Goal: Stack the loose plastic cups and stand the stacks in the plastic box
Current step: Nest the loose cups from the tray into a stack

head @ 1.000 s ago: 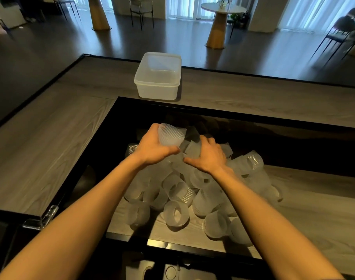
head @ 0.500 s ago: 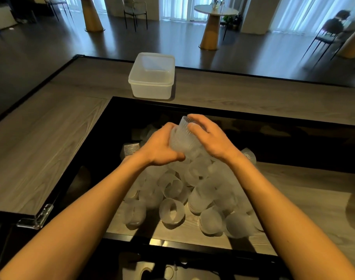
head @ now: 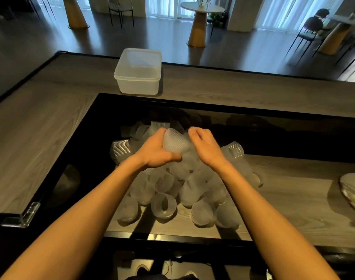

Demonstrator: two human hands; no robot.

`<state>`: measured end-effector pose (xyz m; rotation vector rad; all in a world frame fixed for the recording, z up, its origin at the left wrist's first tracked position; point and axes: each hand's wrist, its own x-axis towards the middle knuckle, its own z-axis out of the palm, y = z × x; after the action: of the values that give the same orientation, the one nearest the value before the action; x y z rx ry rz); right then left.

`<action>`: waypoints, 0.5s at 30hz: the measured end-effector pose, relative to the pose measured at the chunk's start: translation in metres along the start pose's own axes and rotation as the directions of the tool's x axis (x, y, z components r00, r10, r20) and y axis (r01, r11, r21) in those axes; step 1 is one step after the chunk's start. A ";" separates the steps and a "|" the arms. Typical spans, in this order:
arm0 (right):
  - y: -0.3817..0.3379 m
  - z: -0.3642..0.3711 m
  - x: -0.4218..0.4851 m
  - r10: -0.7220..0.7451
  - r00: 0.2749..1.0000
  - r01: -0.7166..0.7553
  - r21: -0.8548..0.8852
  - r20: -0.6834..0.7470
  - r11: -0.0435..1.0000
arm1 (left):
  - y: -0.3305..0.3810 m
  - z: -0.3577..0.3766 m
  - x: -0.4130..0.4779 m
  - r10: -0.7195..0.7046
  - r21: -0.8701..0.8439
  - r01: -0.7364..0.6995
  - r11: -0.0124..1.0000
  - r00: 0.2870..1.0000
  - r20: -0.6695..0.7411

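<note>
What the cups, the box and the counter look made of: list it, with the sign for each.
The cups: frosted translucent plastic, ribbed walls; light passes through. The plastic box: smooth milky plastic, see-through, faint sheen. The counter: matte grey wood grain; solid wood or laminate, cannot tell.

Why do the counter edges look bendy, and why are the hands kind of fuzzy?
Head view: the wide-angle lens bows the straight edges of the counter near the frame's sides. Head view: the left hand and right hand on the cup look slightly soft, probably motion blur. Head view: the pile of cups lies in dim light.
</note>
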<state>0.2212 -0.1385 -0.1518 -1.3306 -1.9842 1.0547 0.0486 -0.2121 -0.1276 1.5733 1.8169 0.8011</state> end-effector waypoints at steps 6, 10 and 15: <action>0.041 0.021 -0.009 0.159 0.976 -0.033 -0.623 0.148 0.781 | -0.024 -0.004 -0.014 -0.061 0.080 0.068 0.994 0.995 -0.082; 0.041 0.022 -0.006 0.152 0.977 -0.012 -0.675 0.149 0.738 | -0.032 -0.008 -0.022 -0.096 0.090 0.103 0.991 0.993 -0.075; 0.040 0.012 0.004 0.120 0.990 -0.043 -0.623 0.081 0.781 | -0.035 -0.007 -0.027 -0.110 0.099 0.118 0.988 0.991 -0.077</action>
<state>0.2311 -0.1305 -0.1919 -1.7252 -2.5110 0.5143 0.0242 -0.2439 -0.1489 1.5056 2.0098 0.7287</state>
